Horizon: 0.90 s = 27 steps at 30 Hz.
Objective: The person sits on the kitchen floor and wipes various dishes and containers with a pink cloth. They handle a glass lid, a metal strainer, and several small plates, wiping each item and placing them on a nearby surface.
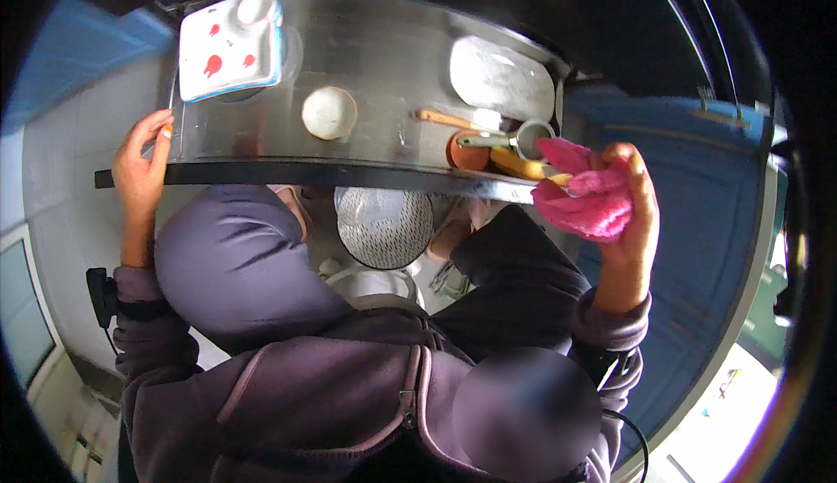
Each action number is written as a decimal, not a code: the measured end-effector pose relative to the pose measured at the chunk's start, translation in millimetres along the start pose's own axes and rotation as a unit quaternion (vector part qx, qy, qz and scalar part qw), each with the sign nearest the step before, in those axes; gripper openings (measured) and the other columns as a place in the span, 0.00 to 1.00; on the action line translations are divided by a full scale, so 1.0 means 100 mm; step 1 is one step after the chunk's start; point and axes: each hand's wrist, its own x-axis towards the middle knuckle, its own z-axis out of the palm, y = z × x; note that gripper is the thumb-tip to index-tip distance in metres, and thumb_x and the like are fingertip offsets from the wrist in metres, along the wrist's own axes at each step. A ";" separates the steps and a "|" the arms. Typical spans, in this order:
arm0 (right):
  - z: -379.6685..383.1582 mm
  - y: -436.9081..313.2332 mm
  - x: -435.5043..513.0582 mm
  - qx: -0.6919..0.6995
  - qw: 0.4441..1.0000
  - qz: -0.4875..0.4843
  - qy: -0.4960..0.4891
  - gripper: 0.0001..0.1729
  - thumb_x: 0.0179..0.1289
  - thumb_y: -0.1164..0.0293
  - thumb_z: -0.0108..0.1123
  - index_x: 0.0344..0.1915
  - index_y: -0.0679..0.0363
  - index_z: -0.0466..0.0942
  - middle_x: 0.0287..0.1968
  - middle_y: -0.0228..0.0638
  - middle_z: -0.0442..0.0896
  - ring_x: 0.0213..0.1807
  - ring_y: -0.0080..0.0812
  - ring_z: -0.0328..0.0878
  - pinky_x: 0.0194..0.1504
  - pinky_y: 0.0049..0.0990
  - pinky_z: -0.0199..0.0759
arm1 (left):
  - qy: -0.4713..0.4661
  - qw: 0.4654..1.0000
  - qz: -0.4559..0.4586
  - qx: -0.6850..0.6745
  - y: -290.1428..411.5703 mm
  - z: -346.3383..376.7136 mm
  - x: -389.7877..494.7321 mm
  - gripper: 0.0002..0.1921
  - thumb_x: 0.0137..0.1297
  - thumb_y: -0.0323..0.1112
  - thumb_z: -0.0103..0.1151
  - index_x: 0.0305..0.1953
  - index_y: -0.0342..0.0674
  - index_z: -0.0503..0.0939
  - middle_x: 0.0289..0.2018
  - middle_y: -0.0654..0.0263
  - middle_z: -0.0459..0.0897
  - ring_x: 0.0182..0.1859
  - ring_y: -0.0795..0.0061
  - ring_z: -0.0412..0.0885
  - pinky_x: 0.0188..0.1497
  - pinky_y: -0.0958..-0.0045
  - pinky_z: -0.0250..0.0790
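Observation:
My right hand (635,189) grips a fluffy pink cloth (588,202) at the table's front right corner. Part of the cloth hangs over the corner and hides what lies directly under it. Close beside it are a small round strainer (535,138) with a pale green handle, a yellow object (520,164) partly covered, and an orange-brown round dish (468,151). My left hand (140,159) holds nothing and rests at the left edge of the metal tabletop (386,45), thumb apart from the fingers.
A small pale bowl (329,113) sits mid-table. Stacked white plates (229,51) with red prints bear a small white cup (256,7). At the right are a white dish (500,77) and a wooden-handled utensil (451,118). Below stands a patterned bin (386,228) between my legs.

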 end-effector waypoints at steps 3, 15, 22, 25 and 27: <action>-0.44 0.13 -0.35 0.071 0.997 -0.003 0.039 0.19 0.73 0.57 0.50 0.42 0.63 0.75 0.38 0.36 0.76 0.40 0.28 0.73 0.47 0.27 0.68 | -0.046 0.999 -0.006 -0.018 0.12 0.08 0.09 0.12 0.69 0.29 0.55 0.52 0.36 0.80 0.46 0.62 0.86 0.49 0.75 0.82 0.55 0.73 0.71; -0.77 0.43 -0.58 0.130 0.991 -0.003 0.020 0.15 0.72 0.61 0.55 0.41 0.63 0.76 0.38 0.34 0.80 0.39 0.23 0.77 0.45 0.23 0.71 | -0.583 0.804 0.101 -0.055 2.16 0.74 -0.15 0.21 0.62 0.34 0.60 0.57 0.41 0.77 0.53 0.58 0.80 0.55 0.63 0.78 0.58 0.65 0.69; -0.66 0.28 -0.55 0.160 0.985 -0.062 -0.008 0.13 0.70 0.64 0.56 0.42 0.63 0.77 0.38 0.33 0.81 0.39 0.25 0.79 0.45 0.25 0.73 | -0.601 0.783 -0.009 0.157 1.35 2.39 -1.21 0.27 0.55 0.37 0.65 0.59 0.53 0.75 0.65 0.53 0.69 0.61 0.53 0.74 0.63 0.62 0.67; -0.66 0.29 -0.54 0.186 0.980 -0.065 -0.028 0.13 0.69 0.64 0.59 0.42 0.63 0.77 0.39 0.38 0.84 0.40 0.28 0.82 0.43 0.25 0.75 | -0.523 0.852 0.015 0.015 1.06 2.69 -1.37 0.23 0.58 0.33 0.63 0.57 0.49 0.77 0.59 0.53 0.75 0.57 0.55 0.77 0.59 0.64 0.69; -0.66 0.29 -0.54 0.184 0.982 -0.050 -0.017 0.13 0.68 0.65 0.60 0.43 0.63 0.78 0.39 0.41 0.85 0.39 0.29 0.83 0.42 0.25 0.76 | -0.490 0.869 -0.010 -0.070 1.08 2.78 -1.40 0.21 0.59 0.30 0.61 0.56 0.45 0.77 0.53 0.54 0.80 0.53 0.59 0.80 0.55 0.66 0.71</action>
